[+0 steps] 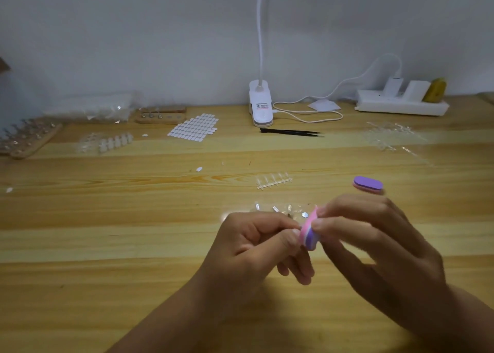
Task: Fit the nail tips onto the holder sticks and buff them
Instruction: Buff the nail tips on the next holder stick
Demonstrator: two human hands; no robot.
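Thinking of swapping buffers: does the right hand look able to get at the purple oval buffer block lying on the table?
Probably yes: the purple oval buffer block lies just beyond the right hand, nothing between, though its fingers pinch a pink-and-purple buffer.

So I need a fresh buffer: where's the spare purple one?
Head view: the spare purple buffer lies on the table right of centre, just beyond the right hand.

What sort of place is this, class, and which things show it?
Likely a nail-craft workbench: a wooden table with a lamp, a sticker sheet and a spare buffer.
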